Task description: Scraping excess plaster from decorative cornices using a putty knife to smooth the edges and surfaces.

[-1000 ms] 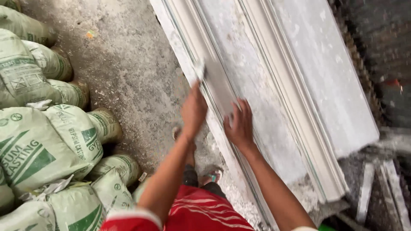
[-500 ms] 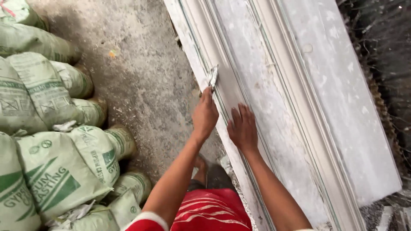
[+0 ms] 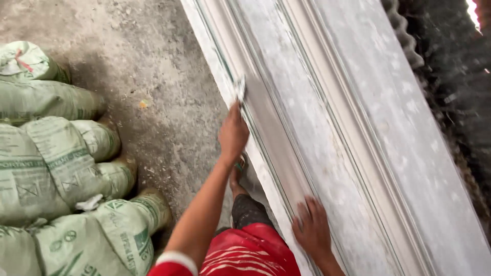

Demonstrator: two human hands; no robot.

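Stacked green sacks [image 3: 61,168] at 9 o'clock on the concrete floor [image 3: 153,76]. Center: left hand [image 3: 232,134], grip closed around a small scraper [image 3: 240,90], blade at 12 o'clock against the near edge of the long white moulded slab [image 3: 332,128]. At 5 o'clock, right hand [image 3: 312,230], fingers spread, lies flat on the slab's edge. Corrugated sheet [image 3: 440,76] at 2 o'clock.

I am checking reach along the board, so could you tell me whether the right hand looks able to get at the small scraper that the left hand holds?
Probably yes. The right hand lies flat on the white moulded board, and the bare strip of board up to the scraper in the left hand has nothing lying across it.
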